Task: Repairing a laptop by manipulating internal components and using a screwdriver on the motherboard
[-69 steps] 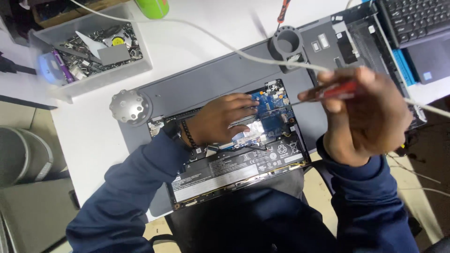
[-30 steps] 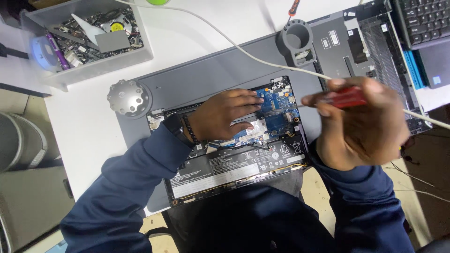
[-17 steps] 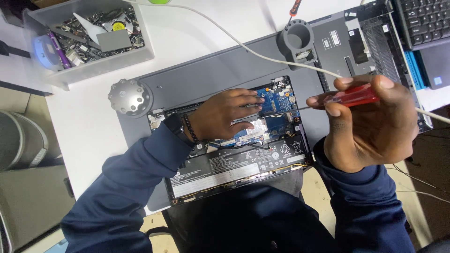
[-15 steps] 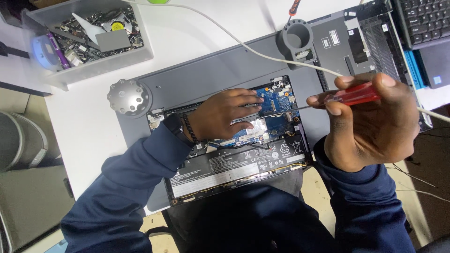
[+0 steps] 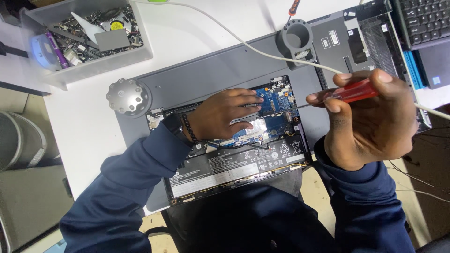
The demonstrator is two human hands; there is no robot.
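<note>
Fingers of the left hand [image 5: 220, 115] press flat, released, on the blue circuit board [image 5: 276, 100] of an opened laptop [image 5: 234, 164] on the counter [image 5: 187, 42]. Right hand [image 5: 370, 124], beside it, is clenched on a red-handled screwdriver [image 5: 349, 91] whose shaft reaches toward the left fingertips.

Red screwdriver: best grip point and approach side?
Grip the red handle, from the right and above, as the right hand does now. The tool lies nearly level, its thin shaft pointing left toward the blue board of the opened laptop. The left hand rests on that side, so the handle is the free, thick end.
</note>
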